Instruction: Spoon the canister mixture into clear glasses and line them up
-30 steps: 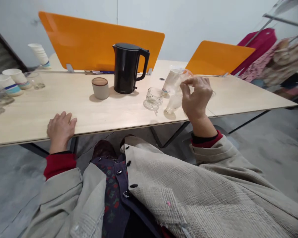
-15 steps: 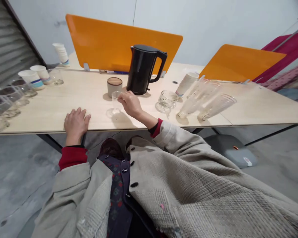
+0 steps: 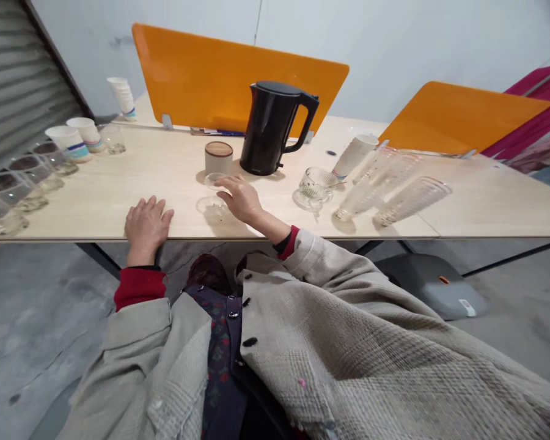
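My left hand (image 3: 147, 223) lies flat near the table's front edge, fingers stretched out, holding nothing. My right hand (image 3: 241, 199) is over the right side of a small clear cup (image 3: 211, 192), its thumb apart from the fingers. The fingertips reach the cup's rim; whether they touch it is hard to tell. Just behind the cup stands a pale canister with a brown wooden-looking top (image 3: 219, 159). A black electric kettle (image 3: 268, 128) is to its right, handle pointing right. Further right, a ribbed glass cup with bits of green (image 3: 316, 184) sits on a clear saucer.
Stacked clear cups (image 3: 412, 200) lean at the right beside a tilted paper cup stack (image 3: 354, 156). On the left are several glasses with dark contents (image 3: 25, 177), paper cups (image 3: 68, 143) and another paper stack (image 3: 123, 98). Orange dividers (image 3: 238, 85) stand along the back.
My right hand's pinch on the clear cup's rim has loosened, with the thumb and fingers now spread. My left hand stays on the table. The view has shifted slightly.
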Motion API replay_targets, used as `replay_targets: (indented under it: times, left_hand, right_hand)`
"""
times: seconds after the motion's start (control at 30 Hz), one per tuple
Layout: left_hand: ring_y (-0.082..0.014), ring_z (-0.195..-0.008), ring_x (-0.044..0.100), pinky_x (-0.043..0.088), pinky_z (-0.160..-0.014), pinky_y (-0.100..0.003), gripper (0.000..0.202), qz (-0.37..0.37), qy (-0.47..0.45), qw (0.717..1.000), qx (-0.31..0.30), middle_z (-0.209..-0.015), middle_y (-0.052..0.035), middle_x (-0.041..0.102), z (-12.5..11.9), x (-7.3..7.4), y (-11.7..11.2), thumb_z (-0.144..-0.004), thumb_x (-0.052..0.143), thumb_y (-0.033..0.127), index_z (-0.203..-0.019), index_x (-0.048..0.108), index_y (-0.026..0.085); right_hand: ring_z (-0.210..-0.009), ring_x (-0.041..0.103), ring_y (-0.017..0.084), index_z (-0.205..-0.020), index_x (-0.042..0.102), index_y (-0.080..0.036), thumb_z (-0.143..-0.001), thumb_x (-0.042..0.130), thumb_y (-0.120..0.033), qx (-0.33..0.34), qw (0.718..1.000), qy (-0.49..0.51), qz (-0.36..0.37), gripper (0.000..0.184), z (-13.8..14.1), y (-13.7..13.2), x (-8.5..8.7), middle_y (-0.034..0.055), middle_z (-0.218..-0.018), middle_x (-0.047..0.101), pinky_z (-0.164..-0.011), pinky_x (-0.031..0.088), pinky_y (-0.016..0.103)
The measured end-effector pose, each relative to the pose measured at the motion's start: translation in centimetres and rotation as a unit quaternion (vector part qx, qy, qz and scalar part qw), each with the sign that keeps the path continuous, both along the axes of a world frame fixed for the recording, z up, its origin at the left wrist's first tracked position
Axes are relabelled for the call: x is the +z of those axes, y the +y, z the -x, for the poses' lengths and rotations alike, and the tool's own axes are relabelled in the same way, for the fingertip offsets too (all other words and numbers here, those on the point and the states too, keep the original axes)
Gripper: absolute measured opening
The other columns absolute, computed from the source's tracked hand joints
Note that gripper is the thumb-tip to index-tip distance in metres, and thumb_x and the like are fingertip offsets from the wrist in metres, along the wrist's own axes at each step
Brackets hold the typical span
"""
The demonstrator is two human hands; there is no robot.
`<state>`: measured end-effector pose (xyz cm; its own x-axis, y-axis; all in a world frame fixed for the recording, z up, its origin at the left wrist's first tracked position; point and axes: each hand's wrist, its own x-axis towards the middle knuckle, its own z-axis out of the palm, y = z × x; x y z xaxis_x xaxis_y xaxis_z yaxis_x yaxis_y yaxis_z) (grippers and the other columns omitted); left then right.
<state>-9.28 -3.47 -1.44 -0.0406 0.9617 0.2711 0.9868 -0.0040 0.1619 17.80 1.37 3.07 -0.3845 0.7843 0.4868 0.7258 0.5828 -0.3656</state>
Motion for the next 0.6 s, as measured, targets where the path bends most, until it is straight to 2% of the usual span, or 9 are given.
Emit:
replay_targets:
  times: [0.07, 0.17, 0.27, 0.4, 0.6]
  left_hand:
    - [-0.0371, -0.157, 0.046, 0.036, -0.128, -0.056, 0.053, 0.006, -0.004, 1.000, 0.001, -0.167, -0.0129, 0.057, 0.0, 0.1, 0.0, -0.109, 0.037, 0.046, -0.148, 0.066, 0.025]
    - [-0.0367, -0.158, 0.045, 0.035, -0.129, -0.056, 0.053, 0.002, -0.007, 1.000, 0.003, -0.168, -0.0118, 0.056, -0.1, 0.1, -0.1, -0.109, 0.037, 0.046, -0.148, 0.065, 0.026]
    - [-0.0388, -0.158, 0.045, 0.035, -0.129, -0.059, 0.054, 0.000, -0.008, 1.000, -0.002, -0.168, -0.0138, 0.056, -0.2, 0.0, -0.1, -0.108, 0.036, 0.045, -0.148, 0.066, 0.023]
    - [-0.0376, -0.159, 0.043, 0.032, -0.131, -0.059, 0.054, 0.005, -0.015, 1.000, 0.005, -0.170, -0.0125, 0.055, -0.2, 0.1, -0.1, -0.109, 0.036, 0.044, -0.149, 0.065, 0.023]
    - [-0.0351, -0.161, 0.041, 0.029, -0.133, -0.055, 0.054, 0.019, -0.020, 1.000, 0.007, -0.173, -0.0108, 0.051, -0.2, 0.0, 0.0, -0.110, 0.038, 0.045, -0.152, 0.063, 0.022]
  right_hand:
    - [-0.136, 0.062, 0.030, -0.130, 0.075, -0.026, -0.104, 0.059, -0.016, -0.012, 0.999, 0.029, -0.026, 0.033, -0.7, -0.8, 0.0, 0.0091, -0.146, 0.073, -0.115, 0.049, 0.049]
    - [-0.124, 0.067, 0.027, -0.129, 0.075, -0.026, -0.106, 0.055, -0.018, -0.041, 0.998, 0.040, -0.010, 0.030, -1.5, -2.5, -0.5, 0.0090, -0.130, 0.078, -0.106, 0.054, 0.042]
    - [-0.114, 0.070, 0.026, -0.121, 0.077, -0.025, -0.105, 0.060, -0.022, -0.030, 0.998, -0.012, 0.050, 0.023, -1.5, -3.9, -1.4, 0.0085, -0.121, 0.078, -0.095, 0.054, 0.037]
    - [-0.122, 0.067, 0.028, -0.112, 0.079, -0.024, -0.105, 0.061, -0.023, -0.025, 0.991, -0.087, 0.094, 0.019, -0.6, -4.6, -2.4, 0.0103, -0.127, 0.076, -0.091, 0.052, 0.036]
    - [-0.113, 0.064, 0.029, -0.104, 0.077, -0.021, -0.108, 0.053, -0.021, -0.027, 0.985, -0.159, 0.057, 0.024, 0.5, -4.5, -3.1, 0.0148, -0.117, 0.076, -0.091, 0.049, 0.039]
